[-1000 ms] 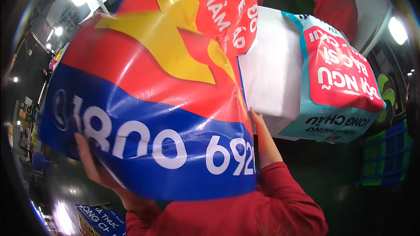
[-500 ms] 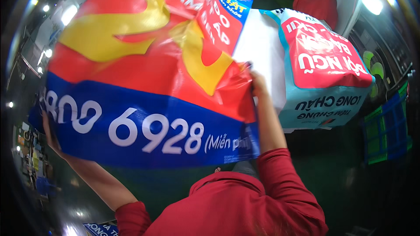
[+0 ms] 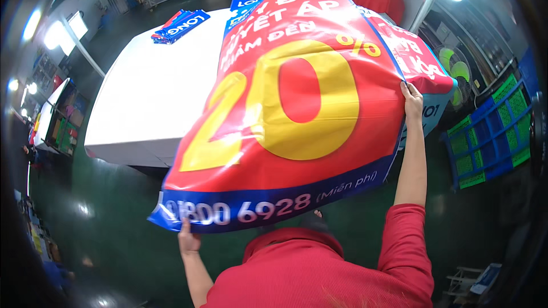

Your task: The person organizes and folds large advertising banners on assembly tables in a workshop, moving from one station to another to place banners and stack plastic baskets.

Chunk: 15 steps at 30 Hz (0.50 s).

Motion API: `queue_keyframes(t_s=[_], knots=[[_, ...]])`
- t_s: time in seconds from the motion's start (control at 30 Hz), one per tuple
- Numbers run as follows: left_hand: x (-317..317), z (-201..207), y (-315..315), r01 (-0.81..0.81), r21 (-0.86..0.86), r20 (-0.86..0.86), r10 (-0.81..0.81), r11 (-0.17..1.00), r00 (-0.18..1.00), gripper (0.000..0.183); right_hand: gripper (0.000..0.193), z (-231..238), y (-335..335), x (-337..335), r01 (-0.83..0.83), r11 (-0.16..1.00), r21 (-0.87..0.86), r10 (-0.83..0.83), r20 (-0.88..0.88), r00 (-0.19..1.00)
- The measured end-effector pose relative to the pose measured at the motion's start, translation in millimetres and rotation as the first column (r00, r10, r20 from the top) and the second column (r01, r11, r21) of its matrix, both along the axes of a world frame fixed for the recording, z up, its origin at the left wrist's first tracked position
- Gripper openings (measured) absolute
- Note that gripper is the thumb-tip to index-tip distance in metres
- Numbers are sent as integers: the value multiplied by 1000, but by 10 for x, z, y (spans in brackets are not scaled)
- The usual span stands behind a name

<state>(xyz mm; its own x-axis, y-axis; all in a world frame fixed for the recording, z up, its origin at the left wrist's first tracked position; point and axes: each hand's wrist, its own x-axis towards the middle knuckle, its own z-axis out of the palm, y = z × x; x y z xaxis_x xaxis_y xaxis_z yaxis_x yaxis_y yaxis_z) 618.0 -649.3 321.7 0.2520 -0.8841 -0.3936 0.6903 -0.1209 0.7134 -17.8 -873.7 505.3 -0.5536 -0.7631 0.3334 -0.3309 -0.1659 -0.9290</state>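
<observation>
Lettering [image 3: 264,105] in white and yellow covers the banner [image 3: 285,175], edges pinched by left hand [image 3: 190,242] and right hand [image 3: 413,102].

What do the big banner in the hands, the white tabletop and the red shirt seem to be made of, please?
Banner: probably vinyl or similar plastic sheet, glossy; bright glare and creases show on it.
White tabletop: smooth, with little shine; perhaps laminate or a covering sheet, I cannot tell.
Red shirt: fabric, likely knitted, matte; fine ribbing and soft folds show.
</observation>
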Motion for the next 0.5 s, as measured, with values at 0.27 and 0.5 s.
queue_keyframes(t_s=[0.27, 0.5], knots=[[-1750, -1799, 537, -8, 242, -263, 73, 970, 962, 41, 26, -1144, -9, -1371, -18, 970, 243, 25, -27, 999], [-2185, -2304, 689, 131, 854, 466, -852, 503, 238, 35, 38, -2012, -15, -1569, -90, 867, 491, 50, 93, 994]])
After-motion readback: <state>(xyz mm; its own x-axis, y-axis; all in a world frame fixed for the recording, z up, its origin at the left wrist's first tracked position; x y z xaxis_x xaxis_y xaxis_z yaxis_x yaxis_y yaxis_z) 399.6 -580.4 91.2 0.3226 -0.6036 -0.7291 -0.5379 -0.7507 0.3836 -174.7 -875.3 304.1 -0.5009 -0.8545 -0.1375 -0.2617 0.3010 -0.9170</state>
